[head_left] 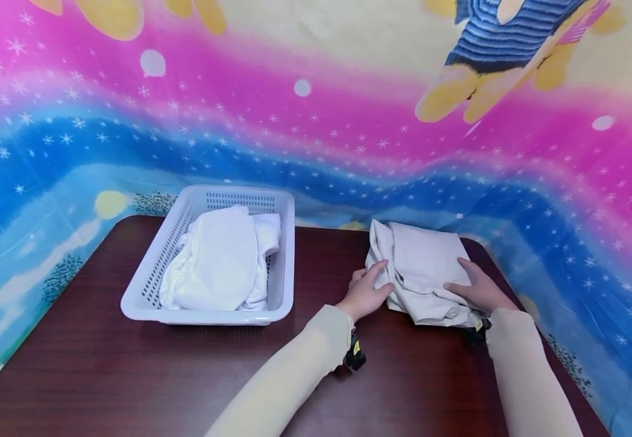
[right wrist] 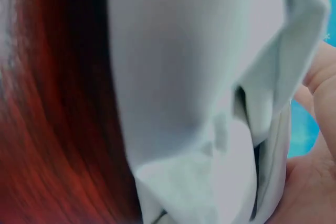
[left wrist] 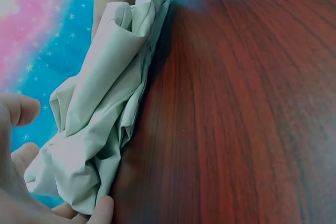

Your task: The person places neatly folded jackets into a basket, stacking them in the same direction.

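A folded off-white garment [head_left: 425, 255], its exact kind not clear, lies in a thick bundle at the right of the table. My left hand [head_left: 365, 295] touches its left side with fingers spread. In the left wrist view, the left hand's fingers [left wrist: 102, 211] rest at the bundle's near end, around its loose creases. My right hand [head_left: 482, 288] lies along the right side, thumb and forefinger extended over the top. The right wrist view has the garment [right wrist: 178, 77] close up, with the right hand [right wrist: 315, 182] beside it; the other fingertips are hidden.
A white perforated plastic basket [head_left: 289, 255] stands on the left, holding white folded cloth [head_left: 218, 261]. Both sit on a dark reddish-brown wooden table [head_left: 130, 376]. A colourful printed curtain [head_left: 294, 139] surrounds the table's back and sides.
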The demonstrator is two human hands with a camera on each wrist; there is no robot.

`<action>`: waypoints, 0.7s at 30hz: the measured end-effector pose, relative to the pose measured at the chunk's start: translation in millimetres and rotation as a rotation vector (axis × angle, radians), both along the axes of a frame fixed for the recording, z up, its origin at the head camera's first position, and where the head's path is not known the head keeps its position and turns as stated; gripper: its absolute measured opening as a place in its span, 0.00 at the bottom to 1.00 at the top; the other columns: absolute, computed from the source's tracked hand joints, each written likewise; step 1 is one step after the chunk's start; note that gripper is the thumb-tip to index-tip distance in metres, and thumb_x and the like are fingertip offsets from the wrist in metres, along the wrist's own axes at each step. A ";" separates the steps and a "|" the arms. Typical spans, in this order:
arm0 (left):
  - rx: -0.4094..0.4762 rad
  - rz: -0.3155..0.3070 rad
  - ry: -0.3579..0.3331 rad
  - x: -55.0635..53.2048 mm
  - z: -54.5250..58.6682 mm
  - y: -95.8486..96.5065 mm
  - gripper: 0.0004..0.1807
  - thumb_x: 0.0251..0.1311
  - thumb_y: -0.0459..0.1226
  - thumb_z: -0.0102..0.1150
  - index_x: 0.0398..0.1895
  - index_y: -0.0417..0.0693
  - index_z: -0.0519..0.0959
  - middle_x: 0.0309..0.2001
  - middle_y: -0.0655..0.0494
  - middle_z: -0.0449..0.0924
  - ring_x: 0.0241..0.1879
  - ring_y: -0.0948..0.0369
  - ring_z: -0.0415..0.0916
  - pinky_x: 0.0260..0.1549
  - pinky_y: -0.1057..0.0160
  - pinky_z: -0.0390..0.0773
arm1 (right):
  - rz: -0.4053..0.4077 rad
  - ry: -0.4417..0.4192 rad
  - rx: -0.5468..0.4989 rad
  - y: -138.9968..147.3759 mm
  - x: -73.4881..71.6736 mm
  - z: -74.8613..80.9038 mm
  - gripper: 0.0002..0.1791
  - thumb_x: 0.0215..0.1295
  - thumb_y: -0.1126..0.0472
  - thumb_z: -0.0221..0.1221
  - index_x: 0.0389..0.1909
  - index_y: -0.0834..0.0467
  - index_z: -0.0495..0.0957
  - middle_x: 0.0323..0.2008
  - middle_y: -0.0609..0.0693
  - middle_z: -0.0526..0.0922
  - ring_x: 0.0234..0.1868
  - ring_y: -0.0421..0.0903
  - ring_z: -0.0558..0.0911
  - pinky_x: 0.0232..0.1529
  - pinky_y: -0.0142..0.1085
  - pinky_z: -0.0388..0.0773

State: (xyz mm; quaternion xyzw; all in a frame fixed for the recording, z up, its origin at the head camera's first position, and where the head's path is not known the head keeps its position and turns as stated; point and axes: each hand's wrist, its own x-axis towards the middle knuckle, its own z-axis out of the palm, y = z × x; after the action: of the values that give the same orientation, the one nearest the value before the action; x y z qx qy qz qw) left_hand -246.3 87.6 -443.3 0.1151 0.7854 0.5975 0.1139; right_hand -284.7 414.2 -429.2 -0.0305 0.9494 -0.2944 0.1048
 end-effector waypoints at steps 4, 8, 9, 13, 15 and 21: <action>0.016 0.031 -0.010 2.2 -1.1 -3.8 0.29 0.72 0.49 0.53 0.75 0.67 0.65 0.72 0.43 0.53 0.71 0.47 0.54 0.63 0.49 0.66 | -0.003 0.013 -0.013 -2.7 1.5 -2.4 0.61 0.64 0.36 0.64 0.82 0.60 0.37 0.78 0.71 0.37 0.76 0.74 0.40 0.66 0.74 0.49; 0.014 0.045 -0.003 3.5 -1.0 -10.1 0.27 0.73 0.48 0.52 0.74 0.67 0.66 0.72 0.42 0.54 0.71 0.46 0.53 0.63 0.47 0.66 | 0.014 0.015 -0.018 -8.5 4.1 -0.5 0.61 0.63 0.36 0.65 0.82 0.60 0.39 0.78 0.71 0.39 0.76 0.74 0.41 0.65 0.74 0.50; 0.011 0.047 0.004 3.9 -0.5 -11.9 0.27 0.73 0.48 0.52 0.74 0.66 0.66 0.73 0.41 0.54 0.72 0.45 0.52 0.63 0.45 0.65 | 0.018 0.013 -0.024 -10.0 4.8 -0.2 0.61 0.63 0.36 0.65 0.82 0.60 0.39 0.78 0.70 0.38 0.76 0.74 0.41 0.65 0.74 0.50; -0.023 0.057 0.042 4.2 0.3 -17.3 0.27 0.73 0.47 0.52 0.74 0.64 0.65 0.75 0.41 0.57 0.75 0.41 0.49 0.66 0.41 0.62 | 0.026 0.006 -0.049 -15.1 6.8 0.4 0.59 0.64 0.37 0.65 0.82 0.58 0.40 0.79 0.69 0.38 0.77 0.73 0.41 0.65 0.74 0.51; -0.035 0.058 0.053 3.7 0.0 -19.3 0.27 0.73 0.47 0.52 0.74 0.64 0.65 0.75 0.42 0.58 0.75 0.40 0.48 0.67 0.40 0.60 | 0.026 0.003 -0.059 -18.1 8.4 2.2 0.59 0.64 0.38 0.65 0.82 0.57 0.40 0.79 0.69 0.38 0.77 0.73 0.41 0.65 0.75 0.51; -0.042 0.040 0.045 0.6 -2.5 -26.1 0.29 0.74 0.50 0.50 0.76 0.68 0.62 0.76 0.45 0.58 0.75 0.39 0.47 0.67 0.39 0.58 | -0.019 -0.030 -0.213 -22.7 13.0 12.0 0.56 0.68 0.42 0.64 0.83 0.54 0.39 0.80 0.67 0.36 0.77 0.73 0.42 0.66 0.71 0.55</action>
State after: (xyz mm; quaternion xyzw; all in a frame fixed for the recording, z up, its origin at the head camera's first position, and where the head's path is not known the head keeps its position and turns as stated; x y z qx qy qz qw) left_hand -245.7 61.5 -445.8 0.1105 0.8023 0.5802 0.0865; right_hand -271.6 391.5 -417.2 -0.0280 0.9113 -0.3952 0.1125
